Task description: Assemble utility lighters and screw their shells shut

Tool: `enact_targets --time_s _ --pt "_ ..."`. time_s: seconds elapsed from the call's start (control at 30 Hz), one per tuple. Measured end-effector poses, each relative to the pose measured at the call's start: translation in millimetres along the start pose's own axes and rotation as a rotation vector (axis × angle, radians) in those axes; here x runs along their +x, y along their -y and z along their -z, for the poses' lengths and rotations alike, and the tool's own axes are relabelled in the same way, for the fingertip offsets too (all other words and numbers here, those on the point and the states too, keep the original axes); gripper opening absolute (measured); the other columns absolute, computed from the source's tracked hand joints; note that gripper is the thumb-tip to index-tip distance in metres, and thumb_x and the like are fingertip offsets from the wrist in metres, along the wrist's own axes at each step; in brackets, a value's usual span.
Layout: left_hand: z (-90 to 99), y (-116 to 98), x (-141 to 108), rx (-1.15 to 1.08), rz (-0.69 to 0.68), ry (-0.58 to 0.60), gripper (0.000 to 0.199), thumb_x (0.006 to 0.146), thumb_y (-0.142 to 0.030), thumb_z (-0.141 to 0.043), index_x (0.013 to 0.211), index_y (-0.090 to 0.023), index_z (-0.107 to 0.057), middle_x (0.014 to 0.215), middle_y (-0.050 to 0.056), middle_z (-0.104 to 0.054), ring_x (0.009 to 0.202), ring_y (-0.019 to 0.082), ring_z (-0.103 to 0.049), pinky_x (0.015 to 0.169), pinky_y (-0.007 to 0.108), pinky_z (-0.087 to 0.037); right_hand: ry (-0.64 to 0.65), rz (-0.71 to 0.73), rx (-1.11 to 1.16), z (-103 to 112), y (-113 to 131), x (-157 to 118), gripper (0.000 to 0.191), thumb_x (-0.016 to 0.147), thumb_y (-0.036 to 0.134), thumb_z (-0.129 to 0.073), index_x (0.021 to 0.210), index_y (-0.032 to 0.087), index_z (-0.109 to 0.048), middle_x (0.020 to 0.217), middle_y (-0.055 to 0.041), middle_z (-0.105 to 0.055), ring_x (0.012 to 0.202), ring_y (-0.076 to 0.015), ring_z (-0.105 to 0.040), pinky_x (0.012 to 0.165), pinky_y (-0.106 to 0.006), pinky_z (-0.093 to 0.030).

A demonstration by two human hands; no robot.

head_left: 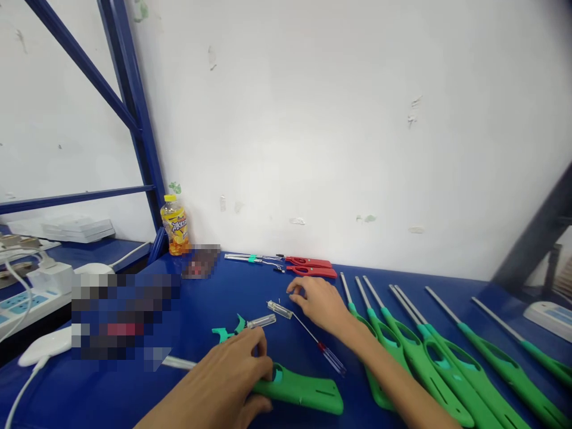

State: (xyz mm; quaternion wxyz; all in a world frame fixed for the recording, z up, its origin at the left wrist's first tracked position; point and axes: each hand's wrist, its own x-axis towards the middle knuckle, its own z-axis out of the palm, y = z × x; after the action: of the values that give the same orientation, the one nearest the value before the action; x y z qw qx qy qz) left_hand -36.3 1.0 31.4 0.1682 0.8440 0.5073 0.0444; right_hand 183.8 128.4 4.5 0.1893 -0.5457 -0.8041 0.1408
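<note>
My left hand (236, 375) is closed around a long green lighter (304, 390), whose metal tube points left and whose handle points right. My right hand (319, 301) hovers above the table with its fingers loosely curved and apart, nothing visible between them. Just below its fingertips lies a clear plastic fuel tank (280, 309). A screwdriver (330, 357) with a clear handle rests beside my right wrist, its shaft reaching toward that tank. Another clear fuel tank (262, 322) and green plastic pieces (229, 331) lie just beyond my left hand.
Several green lighters (429, 357) lie in a row on the blue table (201, 304) at right. Red lighter handles (310, 266) and metal tubes (243, 257) lie along the wall. At left are a drink bottle (176, 226), a power strip (27, 304) and white cables.
</note>
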Motion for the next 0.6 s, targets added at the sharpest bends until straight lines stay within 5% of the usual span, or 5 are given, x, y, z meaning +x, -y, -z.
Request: enact_targets --time_s 0.17,0.33,0.5,0.6 --pt "10.4 -15 0 0.092 0.122 0.092 0.013 0.084 -0.015 -0.087 0.092 -0.022 -0.079 0.118 0.004 -0.071 0.116 0.031 -0.067 0.095 0.039 -0.048 0.088 -0.005 -0.072 -5 19 27 0.032 0.104 0.041 -0.068 0.127 0.018 -0.068 0.126 -0.0083 -0.070 0.108 -0.0226 -0.071 0.094 -0.045 -0.061" --pt "6.6 -17 6 0.081 0.134 0.111 0.012 0.086 -0.019 -0.086 0.094 -0.023 -0.078 0.116 0.003 -0.072 0.115 0.030 -0.068 0.094 0.037 -0.049 0.177 0.038 -0.078 -7 14 22 0.031 0.104 0.040 -0.068 0.126 0.018 -0.068 0.126 -0.0083 -0.070 0.108 -0.0224 -0.071 0.094 -0.045 -0.061" --pt "-1.0 -22 12 0.107 0.115 0.166 0.038 0.080 -0.019 -0.089 0.113 -0.024 -0.071 0.124 0.006 -0.068 0.115 0.032 -0.067 0.095 0.038 -0.051 0.191 0.041 -0.046 -14 8 21 0.032 0.104 0.040 -0.069 0.127 0.018 -0.068 0.127 -0.0084 -0.070 0.109 -0.0229 -0.071 0.094 -0.045 -0.061" --pt "-17.7 -26 18 0.193 -0.035 0.093 0.056 0.088 -0.033 -0.088 0.138 -0.029 -0.063 0.138 0.009 -0.063 0.126 0.035 -0.062 0.108 0.047 -0.050 0.162 0.030 -0.033 -20 6 22 0.032 0.104 0.040 -0.069 0.128 0.019 -0.067 0.129 -0.0085 -0.069 0.111 -0.0235 -0.070 0.095 -0.045 -0.060"
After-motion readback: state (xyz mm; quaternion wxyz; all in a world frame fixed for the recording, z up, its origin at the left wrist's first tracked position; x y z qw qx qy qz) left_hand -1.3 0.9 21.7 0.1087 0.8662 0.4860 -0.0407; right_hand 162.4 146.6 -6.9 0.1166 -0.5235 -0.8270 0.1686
